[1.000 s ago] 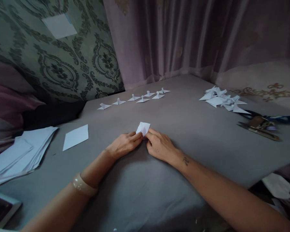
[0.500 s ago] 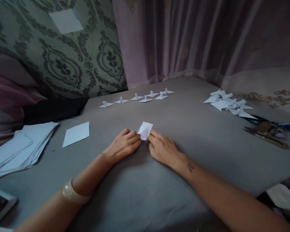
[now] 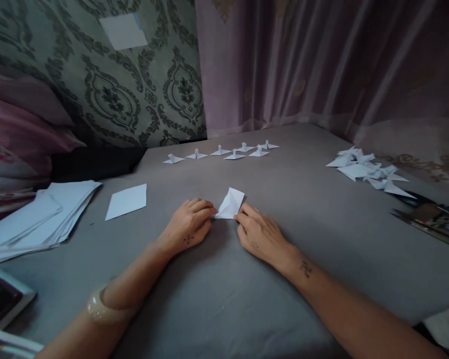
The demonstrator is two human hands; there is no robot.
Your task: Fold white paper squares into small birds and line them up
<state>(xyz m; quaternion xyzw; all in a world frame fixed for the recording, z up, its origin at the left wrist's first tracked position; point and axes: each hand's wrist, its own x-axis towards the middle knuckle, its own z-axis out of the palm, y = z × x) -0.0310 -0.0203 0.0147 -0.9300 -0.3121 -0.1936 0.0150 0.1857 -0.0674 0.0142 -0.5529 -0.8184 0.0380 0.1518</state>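
Note:
A small folded piece of white paper (image 3: 231, 203) lies on the grey cloth surface in the middle, with creases and a raised flap showing. My left hand (image 3: 190, 220) has its fingers curled and pinches the paper's lower left corner. At the lower right edge, the fingertips of my right hand (image 3: 261, 233) close on the same paper; the thumb is partly hidden. Beyond the hands, several folded paper cranes (image 3: 219, 150) stand in rows. A square white sheet (image 3: 127, 200) lies flat to the left of my left hand.
A stack of white sheets (image 3: 75, 199) sits at far left, with a dark-screened device (image 3: 7, 299) below it. On the right are a heap of folded white paper pieces (image 3: 359, 167) and scissors (image 3: 426, 227). A patterned wall and a curtain (image 3: 239, 75) border the back.
My left hand has shifted slightly left and turned, showing more of its back. The paper between my hands looks more spread, with a flap visible. The whole view has swung a little.

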